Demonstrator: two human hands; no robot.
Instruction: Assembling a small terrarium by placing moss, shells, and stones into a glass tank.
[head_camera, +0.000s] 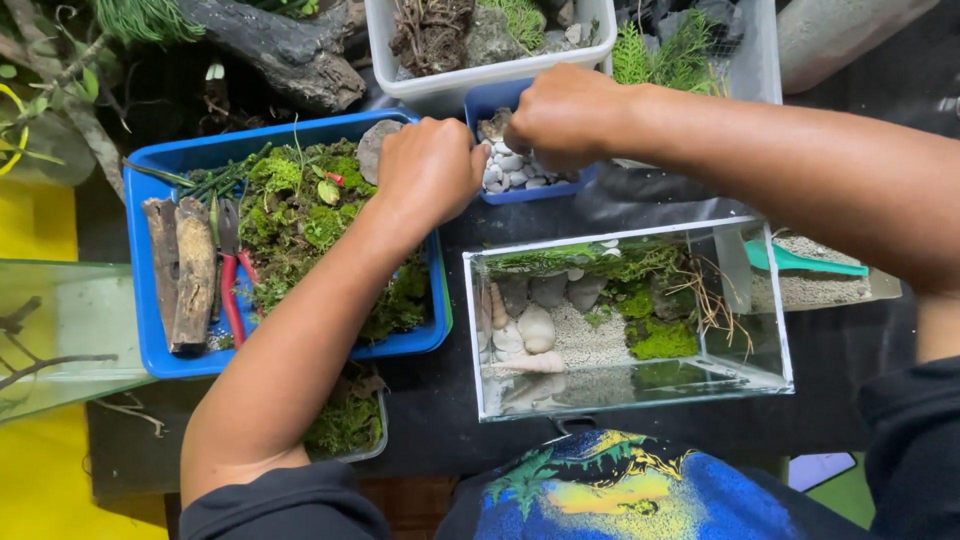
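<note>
Together, both hands, left (432, 165) and right (562, 115), curl over the pebble tub (520, 165).

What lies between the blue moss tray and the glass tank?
In the head view, only a strip of dark tabletop separates the blue moss tray from the glass tank; the left hand's forearm passes over the tray, not that gap.

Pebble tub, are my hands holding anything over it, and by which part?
Cannot be told. Both the left hand and right hand are closed over the pebble tub, fingers hidden; neither shows what it grips.
</note>
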